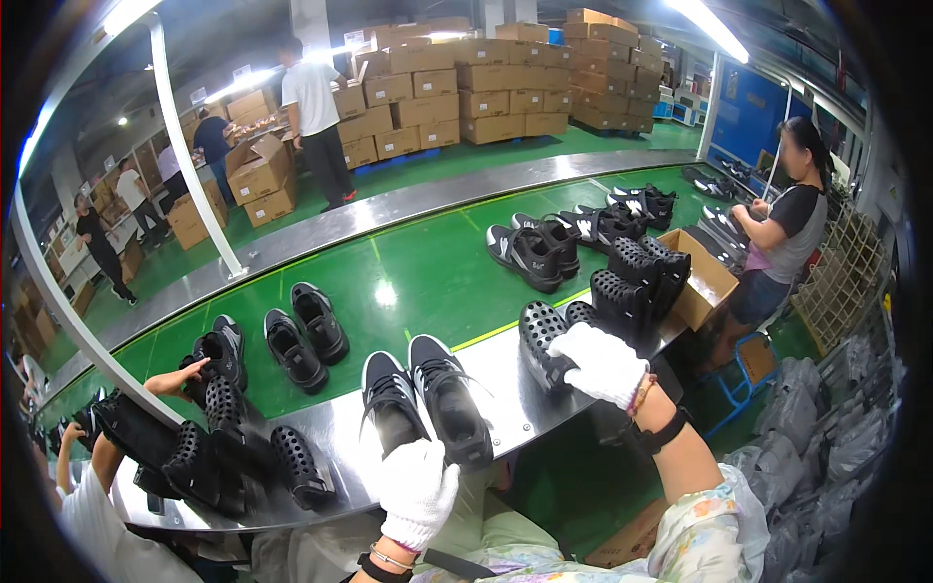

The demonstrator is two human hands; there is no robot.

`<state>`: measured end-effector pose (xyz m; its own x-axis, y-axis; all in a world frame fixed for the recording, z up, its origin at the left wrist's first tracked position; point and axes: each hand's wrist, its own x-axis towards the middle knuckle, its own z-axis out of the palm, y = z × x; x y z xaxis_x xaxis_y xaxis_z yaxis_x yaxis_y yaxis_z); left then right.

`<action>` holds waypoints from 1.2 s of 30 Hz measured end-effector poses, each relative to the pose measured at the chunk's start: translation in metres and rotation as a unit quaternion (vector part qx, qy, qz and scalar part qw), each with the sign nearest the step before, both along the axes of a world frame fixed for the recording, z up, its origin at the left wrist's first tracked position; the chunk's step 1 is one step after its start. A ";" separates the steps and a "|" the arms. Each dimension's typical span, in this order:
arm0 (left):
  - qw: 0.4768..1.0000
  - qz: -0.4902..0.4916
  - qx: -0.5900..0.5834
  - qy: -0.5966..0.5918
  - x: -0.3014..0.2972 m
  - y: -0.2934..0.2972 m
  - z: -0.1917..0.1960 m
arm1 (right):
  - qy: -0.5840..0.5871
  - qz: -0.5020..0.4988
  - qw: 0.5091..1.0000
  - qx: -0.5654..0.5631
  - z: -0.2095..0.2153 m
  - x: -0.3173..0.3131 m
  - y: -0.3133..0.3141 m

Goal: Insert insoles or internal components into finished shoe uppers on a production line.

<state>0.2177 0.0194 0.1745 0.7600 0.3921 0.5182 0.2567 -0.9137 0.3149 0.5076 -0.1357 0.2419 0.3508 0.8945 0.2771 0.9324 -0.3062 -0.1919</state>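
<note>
My left hand [416, 491], in a white glove, rests at the heel end of a pair of black sneakers [428, 403] lying on the steel ledge [330, 437]. It touches them but I cannot see a grip. My right hand [603, 361], also gloved, is closed on a black perforated shoe sole [540, 342] at the ledge's right part. Beside it stand more perforated soles [637, 282] in a stack.
A green conveyor belt [418, 282] carries black sneaker pairs [303, 335], [536, 251]. A co-worker's hand [175, 379] at left reaches for a shoe near more black soles [224, 447]. A seated person [782, 238] works at right by an open cardboard box [705, 282]. Stacked cartons [486, 92] stand behind.
</note>
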 end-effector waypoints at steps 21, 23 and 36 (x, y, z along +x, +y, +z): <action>0.539 -0.235 -0.750 -0.304 -0.002 0.038 0.035 | 0.228 0.339 0.908 0.093 0.046 -0.127 0.039; 0.493 -0.233 -0.768 -0.335 0.000 0.039 0.038 | 0.277 0.344 0.888 0.127 0.031 -0.130 0.047; 0.722 -0.047 -0.611 -0.322 0.020 -0.001 0.092 | 0.500 0.083 0.826 0.247 -0.032 -0.153 0.043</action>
<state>0.2373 0.0186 0.2663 0.5691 0.8177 0.0872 -0.3469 0.1426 0.9270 0.3544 -0.0925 0.2099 0.5092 0.8176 0.2689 0.2544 0.1555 -0.9545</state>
